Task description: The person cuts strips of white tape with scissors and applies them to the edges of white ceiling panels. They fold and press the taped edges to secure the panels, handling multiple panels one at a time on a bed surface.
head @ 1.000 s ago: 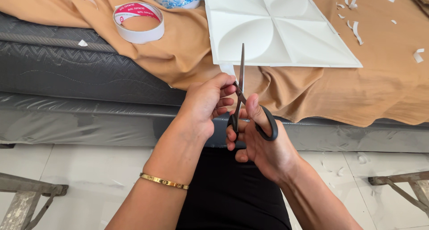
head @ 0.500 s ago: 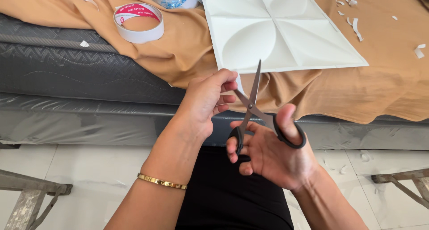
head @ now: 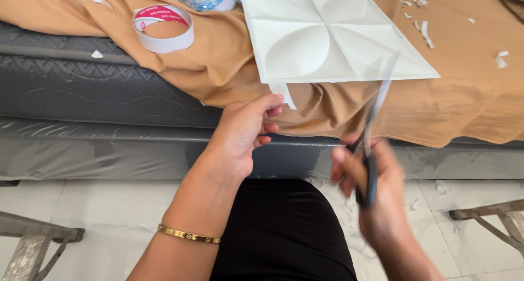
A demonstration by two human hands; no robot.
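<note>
My left hand (head: 243, 132) pinches a short white strip of tape (head: 284, 93) that hangs from the near edge of a white embossed square panel (head: 327, 35). The panel lies flat on a tan cloth (head: 464, 101) spread over a dark mattress. My right hand (head: 376, 196) is blurred and grips black-handled scissors (head: 374, 128), blades pointing up and away, off to the right of the tape strip and apart from it. A gold bangle (head: 188, 235) circles my left wrist.
A roll of white tape with a red inner liner (head: 162, 28) sits on the cloth at the upper left. Small white scraps (head: 423, 30) litter the cloth at the right. Metal frame legs (head: 33, 243) stand on the tiled floor at both sides.
My right hand has swung the scissors to the right, away from the tape strip and my left hand. The left hand stays at the strip below the panel's edge.
</note>
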